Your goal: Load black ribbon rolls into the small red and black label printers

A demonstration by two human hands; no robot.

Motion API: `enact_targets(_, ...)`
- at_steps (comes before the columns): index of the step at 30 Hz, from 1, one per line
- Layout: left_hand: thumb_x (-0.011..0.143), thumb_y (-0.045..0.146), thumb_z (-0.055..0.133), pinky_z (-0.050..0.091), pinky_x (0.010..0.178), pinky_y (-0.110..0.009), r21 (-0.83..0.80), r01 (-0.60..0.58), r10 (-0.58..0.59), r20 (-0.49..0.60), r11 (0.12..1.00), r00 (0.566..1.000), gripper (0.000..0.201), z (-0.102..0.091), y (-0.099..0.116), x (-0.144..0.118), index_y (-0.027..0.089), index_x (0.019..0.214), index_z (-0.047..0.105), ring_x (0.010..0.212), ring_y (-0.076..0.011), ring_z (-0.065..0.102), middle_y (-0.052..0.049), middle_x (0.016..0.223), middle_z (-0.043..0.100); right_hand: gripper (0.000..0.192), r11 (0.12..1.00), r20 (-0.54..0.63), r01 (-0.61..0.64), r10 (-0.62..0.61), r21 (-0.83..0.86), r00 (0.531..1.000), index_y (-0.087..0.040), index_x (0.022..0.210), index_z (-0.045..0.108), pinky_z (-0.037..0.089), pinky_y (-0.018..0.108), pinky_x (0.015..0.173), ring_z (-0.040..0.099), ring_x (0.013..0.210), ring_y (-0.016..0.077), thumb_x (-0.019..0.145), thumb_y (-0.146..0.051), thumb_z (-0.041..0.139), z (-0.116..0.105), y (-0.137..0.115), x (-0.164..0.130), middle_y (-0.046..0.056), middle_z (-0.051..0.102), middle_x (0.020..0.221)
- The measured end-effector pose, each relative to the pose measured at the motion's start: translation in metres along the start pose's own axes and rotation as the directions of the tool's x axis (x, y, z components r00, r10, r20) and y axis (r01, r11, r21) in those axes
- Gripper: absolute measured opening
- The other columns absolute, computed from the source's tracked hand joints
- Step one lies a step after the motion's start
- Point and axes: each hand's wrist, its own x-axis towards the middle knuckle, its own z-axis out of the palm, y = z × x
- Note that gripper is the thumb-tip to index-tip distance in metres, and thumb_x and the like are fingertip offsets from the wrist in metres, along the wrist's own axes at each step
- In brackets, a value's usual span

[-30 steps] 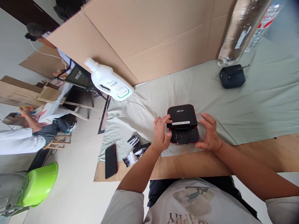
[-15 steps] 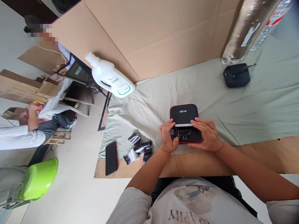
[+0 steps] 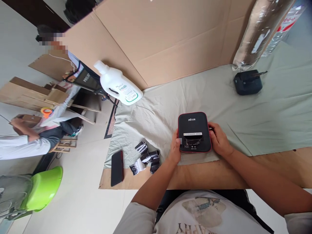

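Printer: black box with a red rim — I see it lying flat on the pale green cloth, near the front edge of the tabletop, lid side up with a white strip label and a small window below it.
Left hand: my left hand sits against the printer's left side, fingers curled narrow along that edge, thumb tip resting at the corner of the window.
Right hand: my right hand cups the printer's right side, fingers bent close against the rim — both hands clasp the box between them.
Rolls: a small heap of black and white label rolls lies on the cloth to the left of my left hand, apart from it.
Phone: a dark phone lies face down just left of the rolls, partly on bare tabletop board.
Bottle: a white jug with a green-edged label lies tilted at the far left corner of the cloth, against the cardboard wall.
Second device: a smaller dark printer stands well apart at the far right, beside a foil-wrapped roll.
Other person: someone in white sleeves is at work off to the left, beyond a green stool.
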Motion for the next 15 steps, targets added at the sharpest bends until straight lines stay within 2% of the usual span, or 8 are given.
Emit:
enact_targets(4, 0.091, 0.064, 0.053, 0.024, 0.126, -0.045, -0.093, -0.029, 0.036, 0.076, 0.995, 0.996, 0.071, 0.007, 0.007, -0.009, 0.031, 0.152, 0.039, 0.151, -0.0273, 0.030, -0.002, 0.159, 0.041, 0.049, 0.999, 0.053, 0.033, -0.035, 0.036, 0.998, -0.026, 0.147, 0.043, 0.050, 0.049, 0.103, 0.059, 0.122, 0.0279, 0.103, -0.045, 0.030, -0.002, -0.004, -0.004, 0.012, 0.060, 0.136)
enact_targets(6, 0.089, 0.058, 0.061, 0.027, 0.125, -0.044, -0.138, -0.066, 0.080, 0.100, 0.988, 0.992, 0.077, 0.008, 0.011, -0.009, 0.033, 0.155, 0.032, 0.150, -0.0272, 0.033, -0.003, 0.160, 0.039, 0.053, 0.995, 0.067, 0.074, -0.078, 0.067, 0.995, -0.028, 0.153, 0.035, 0.050, 0.048, 0.103, 0.058, 0.125, 0.0276, 0.104, -0.044, 0.026, -0.004, -0.005, -0.007, 0.011, 0.055, 0.143)
enact_targets(9, 0.080, 0.051, 0.072, 0.036, 0.119, -0.045, -0.243, -0.122, 0.136, 0.040, 0.962, 0.990, 0.074, -0.003, 0.019, 0.006, 0.031, 0.147, 0.046, 0.141, -0.0300, 0.046, -0.005, 0.152, 0.050, 0.061, 0.983, 0.157, 0.167, -0.177, 0.071, 0.972, -0.029, 0.160, 0.020, 0.048, 0.051, 0.107, 0.051, 0.134, 0.0299, 0.103, -0.046, 0.032, -0.004, -0.006, -0.008, 0.011, 0.043, 0.155)
enact_targets(12, 0.072, 0.047, 0.078, 0.042, 0.112, -0.044, -0.318, -0.120, 0.097, -0.088, 0.940, 0.991, 0.063, -0.034, 0.029, 0.046, 0.025, 0.129, 0.063, 0.131, -0.0318, 0.056, -0.007, 0.136, 0.064, 0.070, 0.970, 0.340, 0.242, -0.224, -0.011, 0.913, -0.030, 0.160, 0.018, 0.044, 0.053, 0.112, 0.046, 0.141, 0.0309, 0.099, -0.047, 0.048, -0.002, -0.006, -0.007, 0.011, 0.038, 0.160)
enact_targets(15, 0.069, 0.038, 0.076, 0.048, 0.104, -0.039, -0.378, -0.141, 0.050, -0.241, 0.915, 0.969, 0.047, -0.084, 0.040, 0.104, 0.020, 0.112, 0.070, 0.115, -0.0277, 0.065, -0.007, 0.117, 0.073, 0.065, 0.966, 0.422, 0.243, -0.183, -0.092, 0.888, -0.030, 0.156, 0.031, 0.046, 0.053, 0.112, 0.049, 0.139, 0.0293, 0.096, -0.044, 0.054, 0.000, -0.007, -0.006, 0.010, 0.048, 0.153)
